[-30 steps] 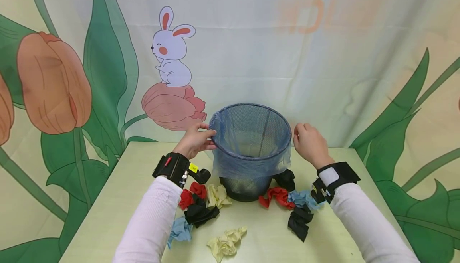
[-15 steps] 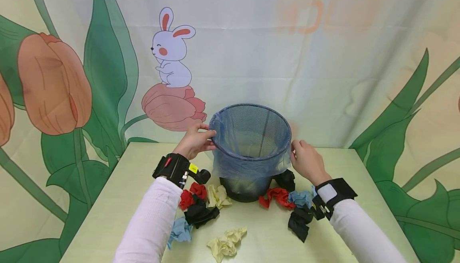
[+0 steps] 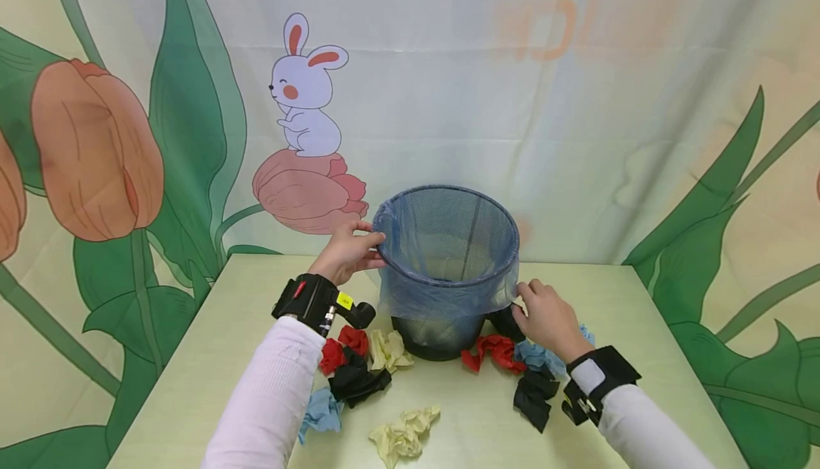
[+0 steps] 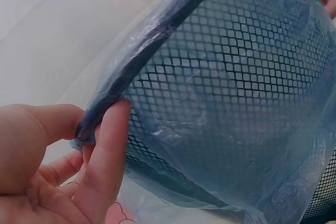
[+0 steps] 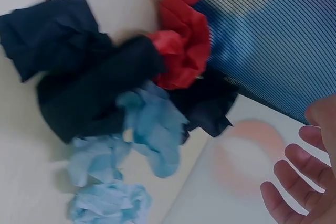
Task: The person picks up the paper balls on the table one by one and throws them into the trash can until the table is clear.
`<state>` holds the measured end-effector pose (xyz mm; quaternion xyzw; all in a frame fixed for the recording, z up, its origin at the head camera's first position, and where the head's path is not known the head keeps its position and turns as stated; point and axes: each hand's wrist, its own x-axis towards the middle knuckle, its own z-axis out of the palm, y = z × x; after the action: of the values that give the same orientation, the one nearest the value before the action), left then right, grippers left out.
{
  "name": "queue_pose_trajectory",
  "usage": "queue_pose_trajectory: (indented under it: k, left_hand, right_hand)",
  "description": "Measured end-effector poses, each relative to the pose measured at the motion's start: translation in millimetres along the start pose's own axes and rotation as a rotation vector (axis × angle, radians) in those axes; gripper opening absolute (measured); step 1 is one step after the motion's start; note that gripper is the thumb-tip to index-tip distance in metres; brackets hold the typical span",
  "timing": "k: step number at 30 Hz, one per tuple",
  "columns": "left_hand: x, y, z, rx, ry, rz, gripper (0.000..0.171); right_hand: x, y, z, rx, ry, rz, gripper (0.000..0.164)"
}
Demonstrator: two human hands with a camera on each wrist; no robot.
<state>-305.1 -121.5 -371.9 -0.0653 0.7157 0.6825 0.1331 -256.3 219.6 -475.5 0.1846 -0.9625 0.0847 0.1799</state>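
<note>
Currently, in the head view, a mesh bin (image 3: 437,339) stands upright on the counter (image 3: 237,298), a translucent blue liner (image 3: 445,299) folded over its rim. The left hand (image 3: 347,250) grips that rim; the right hand (image 3: 549,318) is just beside the liner. Crumpled papers (image 3: 493,353) lie near the base. In the left wrist view, thumb and fingers pinch the lined rim. In the right wrist view, the fingers are parted and loosely bent; whether they touch the liner, I cannot tell.

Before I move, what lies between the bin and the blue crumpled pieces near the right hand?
A red crumpled piece and a black one, both beside the bin; the head and right wrist views show them.
</note>
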Motion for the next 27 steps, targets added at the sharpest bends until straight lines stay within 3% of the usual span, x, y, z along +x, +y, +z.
queue_pose_trajectory:
  k: [13, 27]
  left_hand:
    - [0.2, -0.3, -0.6, 0.006, -0.018, -0.001, 0.042]
    - [-0.1, -0.1, -0.4, 0.002, -0.020, 0.000, 0.040]
  right_hand:
    - [-39, -1, 27, 0.001, -0.105, 0.012, 0.026]
    - [-79, -4, 46, -0.038, -0.041, -0.016, 0.033]
